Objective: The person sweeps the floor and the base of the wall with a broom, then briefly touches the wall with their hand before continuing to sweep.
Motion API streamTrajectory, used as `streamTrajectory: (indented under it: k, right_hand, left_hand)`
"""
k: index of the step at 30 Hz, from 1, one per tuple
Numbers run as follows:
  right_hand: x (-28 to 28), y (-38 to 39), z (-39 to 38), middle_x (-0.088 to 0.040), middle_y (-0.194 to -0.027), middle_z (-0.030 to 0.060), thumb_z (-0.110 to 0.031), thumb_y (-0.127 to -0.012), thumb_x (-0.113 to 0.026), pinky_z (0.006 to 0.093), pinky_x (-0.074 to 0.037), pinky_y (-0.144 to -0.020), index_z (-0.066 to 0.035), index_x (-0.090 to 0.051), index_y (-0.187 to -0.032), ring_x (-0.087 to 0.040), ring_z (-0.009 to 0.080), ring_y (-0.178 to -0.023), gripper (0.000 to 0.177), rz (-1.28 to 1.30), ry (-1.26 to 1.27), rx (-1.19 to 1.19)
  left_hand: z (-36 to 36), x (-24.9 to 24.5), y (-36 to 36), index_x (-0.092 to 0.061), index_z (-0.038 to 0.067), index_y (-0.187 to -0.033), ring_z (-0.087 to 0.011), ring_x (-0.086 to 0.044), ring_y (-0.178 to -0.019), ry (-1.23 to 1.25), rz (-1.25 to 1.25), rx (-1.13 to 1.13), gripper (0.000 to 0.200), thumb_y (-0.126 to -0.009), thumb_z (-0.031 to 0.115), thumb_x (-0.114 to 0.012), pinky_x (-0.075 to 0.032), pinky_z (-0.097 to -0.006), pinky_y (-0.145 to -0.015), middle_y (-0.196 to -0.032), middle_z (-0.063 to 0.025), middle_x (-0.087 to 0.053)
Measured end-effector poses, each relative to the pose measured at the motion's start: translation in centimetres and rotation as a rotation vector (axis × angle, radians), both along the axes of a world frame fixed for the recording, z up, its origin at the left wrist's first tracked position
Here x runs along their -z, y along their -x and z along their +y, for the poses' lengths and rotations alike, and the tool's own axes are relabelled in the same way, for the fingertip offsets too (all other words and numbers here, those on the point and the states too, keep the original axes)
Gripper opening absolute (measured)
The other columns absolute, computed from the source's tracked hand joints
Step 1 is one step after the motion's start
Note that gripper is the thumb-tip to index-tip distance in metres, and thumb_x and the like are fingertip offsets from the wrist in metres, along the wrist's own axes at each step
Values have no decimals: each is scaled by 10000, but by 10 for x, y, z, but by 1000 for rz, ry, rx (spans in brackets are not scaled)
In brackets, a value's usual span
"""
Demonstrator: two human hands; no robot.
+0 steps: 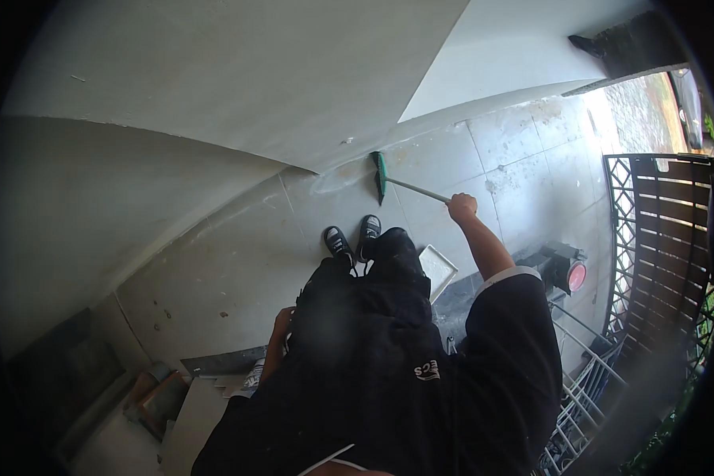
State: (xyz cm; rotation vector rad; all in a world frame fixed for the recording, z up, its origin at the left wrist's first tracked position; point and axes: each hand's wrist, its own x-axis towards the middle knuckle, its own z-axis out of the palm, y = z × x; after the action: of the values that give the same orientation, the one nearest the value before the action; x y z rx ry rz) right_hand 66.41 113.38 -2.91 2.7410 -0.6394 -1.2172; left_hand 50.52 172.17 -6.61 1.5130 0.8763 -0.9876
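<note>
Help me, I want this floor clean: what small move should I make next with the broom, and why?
I'd probably use your right hand to nudge the broom a little to your left, over the pale smear near the wall. The bristles are beside that smear, though I can't tell whether it's loose dust or a stain.

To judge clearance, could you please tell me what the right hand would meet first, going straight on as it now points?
Probably the pale wall, beyond the tiled floor. The right hand grips the broom handle; its height above the floor is unclear.
</note>
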Motion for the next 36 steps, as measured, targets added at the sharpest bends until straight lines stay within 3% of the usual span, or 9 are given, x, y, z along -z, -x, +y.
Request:
streamTrajectory:
  k: [2,9,13,16,18,22,25,33,36]
  right_hand:
    - [-3,7,8,-581,-775,97,-372,-747,-472,318,-450,-606,-63,-593,-760,-564,227,-743,332,-152,-84,-162]
    - [-1,-8,-19,-579,-796,118,-429,-725,-478,343,-445,-631,-55,-594,-772,-561,240,-762,395,-86,-255,-173]
    - [-14,4,-76,-564,-862,149,-515,-718,-426,363,-432,-691,-24,-577,-826,-543,282,-813,524,35,-385,40]
    - [19,76,-145,-570,-634,151,-533,-716,-416,375,-432,-606,19,-573,-631,-567,263,-657,580,-29,-470,206]
    - [-19,115,-178,-543,-543,154,-549,-716,-397,385,-421,-578,23,-553,-551,-559,277,-596,615,101,-512,527]
    - [-46,226,-202,-537,-638,244,-456,-751,-401,418,-405,-639,71,-554,-621,-534,373,-687,563,-270,-212,587]
    - [-67,282,-194,-523,-624,249,-415,-777,-374,437,-389,-622,48,-563,-622,-521,392,-659,524,-400,-95,838]
    - [-178,281,-173,-461,-535,245,-408,-790,-363,422,-339,-514,71,-502,-597,-470,368,-514,535,-617,14,1064]
    - [-188,243,-191,-448,-473,175,-420,-787,-373,378,-344,-476,53,-485,-556,-464,273,-459,538,-753,-112,962]
  left_hand:
    - [-15,-35,-22,-453,92,-1027,-172,-497,-770,-20,46,72,328,-786,303,-381,-404,-300,-662,-871,-85,-514]
    - [-70,-46,-49,-435,112,-1039,-190,-501,-831,-58,-70,-34,354,-777,344,-383,-378,-340,-701,-955,-86,-516]
    - [-149,-39,-65,-436,109,-1036,-185,-504,-826,-95,-15,-18,374,-775,372,-387,-380,-347,-703,-949,-87,-518]
    - [-218,-38,-83,-443,94,-1024,-175,-508,-791,1,-84,96,345,-788,338,-384,-396,-314,-677,-920,-86,-522]
    - [-244,-29,-91,-454,77,-996,-163,-511,-759,28,-243,284,302,-799,297,-388,-407,-280,-644,-896,-79,-527]
    - [-294,-26,-124,-464,80,-984,-168,-514,-770,-3,-170,303,312,-795,317,-393,-404,-289,-649,-896,-80,-530]
    - [-307,-8,-143,-467,86,-979,-177,-517,-787,27,-118,279,309,-792,321,-395,-404,-295,-656,-900,-75,-532]
    - [-329,15,-169,-488,95,-940,-170,-521,-783,24,-74,431,280,-779,313,-413,-409,-296,-659,-888,-60,-540]
    - [-327,28,-162,-489,95,-935,-162,-523,-765,82,-68,451,272,-775,304,-419,-414,-291,-644,-867,-60,-542]
